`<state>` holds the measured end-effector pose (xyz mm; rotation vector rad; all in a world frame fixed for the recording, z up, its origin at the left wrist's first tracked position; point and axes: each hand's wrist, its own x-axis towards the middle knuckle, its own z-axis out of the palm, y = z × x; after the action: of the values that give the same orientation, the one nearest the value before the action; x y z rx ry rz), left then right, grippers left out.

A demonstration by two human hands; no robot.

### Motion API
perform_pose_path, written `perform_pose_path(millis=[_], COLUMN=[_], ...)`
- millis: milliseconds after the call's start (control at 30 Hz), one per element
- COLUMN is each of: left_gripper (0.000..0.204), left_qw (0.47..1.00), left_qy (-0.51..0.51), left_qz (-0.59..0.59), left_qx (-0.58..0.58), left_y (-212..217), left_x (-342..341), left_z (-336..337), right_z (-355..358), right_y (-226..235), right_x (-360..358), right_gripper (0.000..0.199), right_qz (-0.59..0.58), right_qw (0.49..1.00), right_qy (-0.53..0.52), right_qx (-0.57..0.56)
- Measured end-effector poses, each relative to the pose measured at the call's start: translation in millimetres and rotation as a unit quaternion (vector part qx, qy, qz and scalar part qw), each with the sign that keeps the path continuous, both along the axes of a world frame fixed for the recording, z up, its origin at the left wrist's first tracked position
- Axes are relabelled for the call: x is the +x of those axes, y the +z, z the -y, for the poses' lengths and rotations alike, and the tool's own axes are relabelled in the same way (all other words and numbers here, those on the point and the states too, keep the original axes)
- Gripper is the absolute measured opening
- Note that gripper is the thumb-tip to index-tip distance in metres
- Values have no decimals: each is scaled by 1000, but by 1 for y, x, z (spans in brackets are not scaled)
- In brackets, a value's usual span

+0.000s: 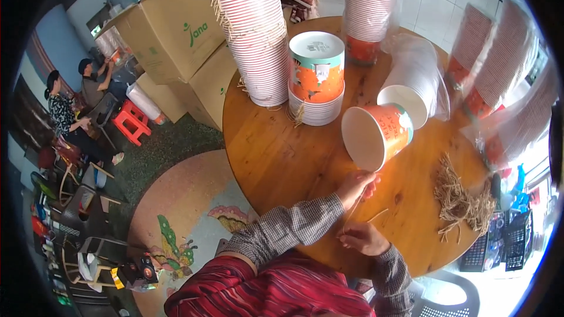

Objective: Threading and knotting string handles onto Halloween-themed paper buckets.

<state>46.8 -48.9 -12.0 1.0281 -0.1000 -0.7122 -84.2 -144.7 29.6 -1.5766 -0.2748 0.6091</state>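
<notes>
At the near edge of the round wooden table [282, 158], left hand [356, 186] and right hand [364, 238], close together, pinch a thin tan paper cord [356, 206] just below a tipped orange paper bucket [379, 135].

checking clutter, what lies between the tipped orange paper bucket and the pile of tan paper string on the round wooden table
Only bare wooden table separates the tipped orange paper bucket from the tan string pile, in the head view.
</notes>
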Motion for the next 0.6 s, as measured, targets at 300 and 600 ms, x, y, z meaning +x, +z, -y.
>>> perform_pose_path(millis=[300, 600], left_gripper=[24, 18], left_qw=[942, 832], left_qy=[130, 154], left_qz=[299, 508], left_qx=[85, 162], left_y=[49, 153], left_x=[15, 19], left_z=[-52, -83], right_z=[-1, -10], right_y=[21, 66], right_x=[-8, -22], right_gripper=[14, 14], right_qz=[-34, 67], right_qw=[997, 996], right_qy=[-21, -44], right_qx=[62, 41])
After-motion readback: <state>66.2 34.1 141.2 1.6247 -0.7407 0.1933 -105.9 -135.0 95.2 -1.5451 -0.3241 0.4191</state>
